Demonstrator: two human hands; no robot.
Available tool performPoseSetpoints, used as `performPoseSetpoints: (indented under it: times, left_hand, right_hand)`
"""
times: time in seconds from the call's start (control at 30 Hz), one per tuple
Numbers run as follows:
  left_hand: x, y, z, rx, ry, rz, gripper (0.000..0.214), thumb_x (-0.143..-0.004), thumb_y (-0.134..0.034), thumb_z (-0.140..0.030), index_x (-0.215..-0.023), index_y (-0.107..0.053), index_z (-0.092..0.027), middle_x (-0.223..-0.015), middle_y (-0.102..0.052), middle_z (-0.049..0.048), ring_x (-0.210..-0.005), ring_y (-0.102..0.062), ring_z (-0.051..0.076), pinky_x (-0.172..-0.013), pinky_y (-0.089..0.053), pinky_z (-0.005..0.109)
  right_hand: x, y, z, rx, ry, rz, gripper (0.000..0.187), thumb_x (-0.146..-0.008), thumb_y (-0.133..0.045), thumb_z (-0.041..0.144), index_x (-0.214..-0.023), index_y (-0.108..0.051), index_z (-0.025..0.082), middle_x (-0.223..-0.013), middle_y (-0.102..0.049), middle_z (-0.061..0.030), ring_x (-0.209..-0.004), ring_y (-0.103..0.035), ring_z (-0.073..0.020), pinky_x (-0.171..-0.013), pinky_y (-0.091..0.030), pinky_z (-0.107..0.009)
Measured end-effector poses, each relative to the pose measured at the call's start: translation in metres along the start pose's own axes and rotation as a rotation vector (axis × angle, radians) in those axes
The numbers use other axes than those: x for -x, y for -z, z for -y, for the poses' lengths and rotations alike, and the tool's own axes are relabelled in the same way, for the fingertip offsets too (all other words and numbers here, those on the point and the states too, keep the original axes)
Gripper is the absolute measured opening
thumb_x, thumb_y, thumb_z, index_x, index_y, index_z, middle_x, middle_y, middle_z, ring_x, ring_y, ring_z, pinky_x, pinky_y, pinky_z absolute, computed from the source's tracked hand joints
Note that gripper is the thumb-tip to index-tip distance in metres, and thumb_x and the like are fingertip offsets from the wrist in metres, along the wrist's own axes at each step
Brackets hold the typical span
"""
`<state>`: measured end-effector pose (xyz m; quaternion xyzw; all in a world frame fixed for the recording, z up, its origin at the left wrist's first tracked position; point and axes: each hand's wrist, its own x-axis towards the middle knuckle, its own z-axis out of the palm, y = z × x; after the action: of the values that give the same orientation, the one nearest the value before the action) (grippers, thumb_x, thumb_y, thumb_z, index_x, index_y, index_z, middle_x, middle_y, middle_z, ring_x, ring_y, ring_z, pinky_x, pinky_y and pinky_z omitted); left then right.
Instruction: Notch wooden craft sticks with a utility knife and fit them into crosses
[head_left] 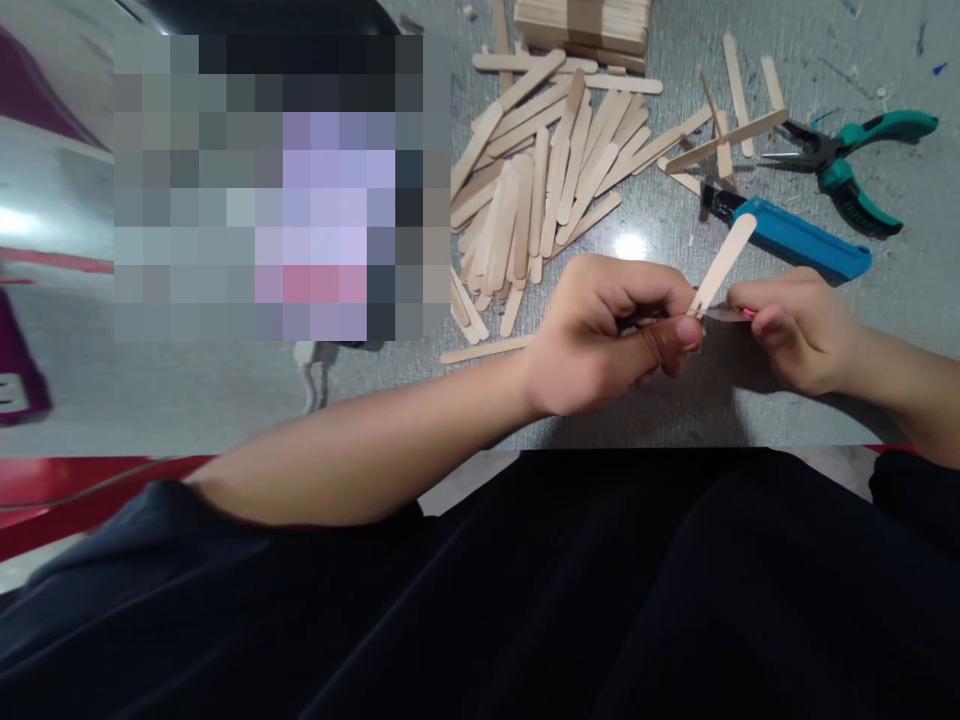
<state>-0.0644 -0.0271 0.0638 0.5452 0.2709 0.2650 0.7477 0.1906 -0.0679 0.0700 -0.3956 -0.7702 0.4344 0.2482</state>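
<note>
My left hand (pixel 615 335) is closed, pinching a wooden craft stick (pixel 726 262) between thumb and fingers. The stick slants up to the right, with a small dark mark near its gripped end. My right hand (pixel 799 330) is closed on a thin pointed tool (pixel 748 313) with a pinkish-red part. Its narrow greyish tip reaches the stick beside my left thumb. Most of this tool is hidden by my fingers, so its kind is unclear. Just beyond both hands lies a blue utility knife (pixel 806 240).
A heap of loose craft sticks (pixel 517 200) spreads over the grey table (pixel 405 400), with a bundled stack (pixel 585 30) behind. Several sticks form a small crossed piece (pixel 724 145). Green-handled pliers (pixel 832 155) lie at right. A blurred-out patch (pixel 285 190) covers the left side; a white cable (pixel 309 380) emerges below.
</note>
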Motion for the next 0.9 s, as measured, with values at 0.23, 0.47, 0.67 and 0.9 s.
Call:
performPoseSetpoints:
  times: [0.23,0.47,0.67,0.9]
  left_hand:
    - [0.001,-0.003,-0.002,-0.038,-0.047,-0.012,0.041,-0.094,-0.096,-0.040,-0.066,-0.070,-0.023,-0.062,-0.072,0.0038,-0.054,-0.064,0.016,-0.050,-0.048,0.029]
    - [0.001,-0.004,0.008,-0.046,-0.122,-0.003,0.036,-0.099,-0.088,-0.029,-0.069,-0.069,-0.022,-0.063,-0.073,0.0011,-0.054,-0.065,0.014,-0.054,-0.050,0.028]
    - [0.002,-0.007,0.013,-0.025,-0.122,-0.022,0.027,-0.097,-0.083,-0.021,-0.073,-0.069,-0.021,-0.064,-0.073,0.0008,-0.055,-0.066,0.015,-0.053,-0.051,0.028]
    - [0.000,-0.011,0.018,-0.039,-0.090,-0.055,0.028,-0.094,-0.080,-0.022,-0.071,-0.065,-0.020,-0.062,-0.070,0.0003,-0.055,-0.065,0.014,-0.052,-0.049,0.026]
  right_hand:
    - [0.001,-0.005,0.002,-0.001,-0.054,-0.013,0.068,-0.123,-0.035,0.075,-0.075,-0.042,0.028,-0.062,-0.039,0.0054,-0.052,-0.037,-0.0128,-0.055,-0.025,-0.036]
    - [0.001,-0.009,0.003,0.048,-0.043,-0.024,0.067,-0.124,-0.032,0.072,-0.075,-0.041,0.027,-0.061,-0.041,0.0051,-0.052,-0.037,-0.0116,-0.055,-0.025,-0.036]
    - [-0.001,-0.010,0.004,0.054,-0.037,-0.027,0.065,-0.124,-0.032,0.069,-0.076,-0.039,0.027,-0.061,-0.039,0.0053,-0.051,-0.036,-0.0119,-0.055,-0.024,-0.036]
    - [-0.004,-0.011,0.008,0.034,-0.060,-0.001,0.070,-0.124,-0.033,0.073,-0.073,-0.044,0.026,-0.062,-0.044,0.0045,-0.052,-0.041,-0.0115,-0.057,-0.029,-0.035]
